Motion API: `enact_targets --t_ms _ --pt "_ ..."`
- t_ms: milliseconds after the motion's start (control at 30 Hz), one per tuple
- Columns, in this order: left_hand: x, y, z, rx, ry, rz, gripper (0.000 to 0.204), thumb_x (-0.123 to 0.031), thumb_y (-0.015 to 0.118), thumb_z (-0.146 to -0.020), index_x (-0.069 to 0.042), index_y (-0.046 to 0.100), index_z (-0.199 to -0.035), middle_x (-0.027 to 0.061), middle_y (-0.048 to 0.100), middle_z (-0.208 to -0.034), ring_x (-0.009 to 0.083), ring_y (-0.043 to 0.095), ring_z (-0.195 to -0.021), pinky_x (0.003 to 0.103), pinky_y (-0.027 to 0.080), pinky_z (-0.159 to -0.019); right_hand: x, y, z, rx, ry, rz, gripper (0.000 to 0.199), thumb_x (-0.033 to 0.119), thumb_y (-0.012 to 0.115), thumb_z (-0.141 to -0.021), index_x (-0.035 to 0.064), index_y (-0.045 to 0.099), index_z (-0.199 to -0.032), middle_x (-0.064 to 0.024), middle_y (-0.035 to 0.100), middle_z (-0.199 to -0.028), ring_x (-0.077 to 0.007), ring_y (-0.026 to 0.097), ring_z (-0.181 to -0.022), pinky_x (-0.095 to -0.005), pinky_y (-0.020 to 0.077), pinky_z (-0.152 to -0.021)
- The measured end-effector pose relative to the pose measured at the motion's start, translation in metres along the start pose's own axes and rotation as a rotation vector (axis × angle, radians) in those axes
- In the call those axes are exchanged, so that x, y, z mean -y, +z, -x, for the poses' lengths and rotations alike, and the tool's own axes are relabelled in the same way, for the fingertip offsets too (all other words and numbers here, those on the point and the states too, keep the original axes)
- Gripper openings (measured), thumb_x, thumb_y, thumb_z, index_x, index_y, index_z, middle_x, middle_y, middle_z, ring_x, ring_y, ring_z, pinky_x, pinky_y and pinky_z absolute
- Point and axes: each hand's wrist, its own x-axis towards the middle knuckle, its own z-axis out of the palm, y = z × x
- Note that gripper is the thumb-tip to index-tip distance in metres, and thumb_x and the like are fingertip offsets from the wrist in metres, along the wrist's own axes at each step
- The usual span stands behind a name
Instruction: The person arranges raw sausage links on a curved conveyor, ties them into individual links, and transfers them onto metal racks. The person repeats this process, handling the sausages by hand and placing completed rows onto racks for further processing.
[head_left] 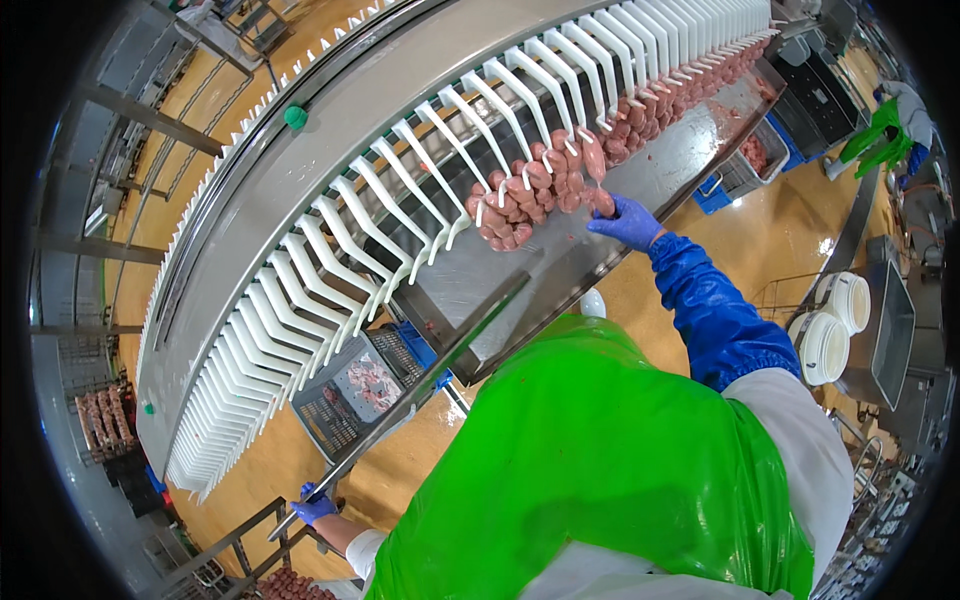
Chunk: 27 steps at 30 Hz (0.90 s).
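My left hand [316,506], in a purple glove, is closed round the lower end of a long metal rod [420,392]. The rod slants up to the right, its far end over the metal tray [470,285]. My right hand [630,223], also purple-gloved, pinches the lower end of a pink sausage link [603,203] that hangs from the chain. Bunched sausages [520,200] hang on white hooks [400,190] of a curved conveyor, just left of that hand. More sausage strings [660,110] fill the hooks farther right.
Below the conveyor stands a grey crate [320,425] with meat scraps. Another crate [745,165] with meat is beyond the tray. White tubs [822,348] stand at the right. A co-worker [905,115] in a green apron is at the far right. A metal railing [245,560] runs near my left hand.
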Motion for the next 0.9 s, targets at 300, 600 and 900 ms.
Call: enact_targets --t_ms 300,600,900 --pt "0.147 0.057 0.055 0.108 -0.134 0.014 0.068 -0.062 0.022 -0.095 -0.005 0.054 -0.074 0.0119 0.059 -0.072 0.0301 0.057 -0.075 0.044 0.049 -0.075 -0.075 -0.025 -0.023 -0.356 -0.248 0.195 0.03 0.023 0.062 -0.089 0.0013 0.059 -0.11 -0.0081 0.064 -0.097 -0.017 0.058 -0.089 -0.0314 0.0468 -0.084" --pt "0.288 0.158 0.16 0.106 -0.36 0.008 0.064 -0.06 0.024 -0.094 -0.007 0.055 -0.111 0.0132 0.065 -0.1 0.0312 0.061 -0.089 0.045 0.048 -0.085 -0.004 -0.04 -0.001 0.159 -0.066 -0.002 0.033 0.029 0.051 -0.096 0.0003 0.06 -0.109 -0.0052 0.063 -0.099 -0.0138 0.055 -0.085 -0.0301 0.0462 -0.08" --pt "0.312 0.172 0.197 0.036 -0.548 -0.24 0.052 -0.055 0.035 -0.091 -0.013 0.056 -0.113 0.0076 0.065 -0.104 0.0282 0.062 -0.089 0.045 0.05 -0.078 -0.065 -0.063 -0.037 0.006 -0.07 -0.156 0.033 0.028 0.045 -0.097 0.001 0.059 -0.109 -0.0079 0.061 -0.093 -0.014 0.053 -0.084 -0.0316 0.0457 -0.078"
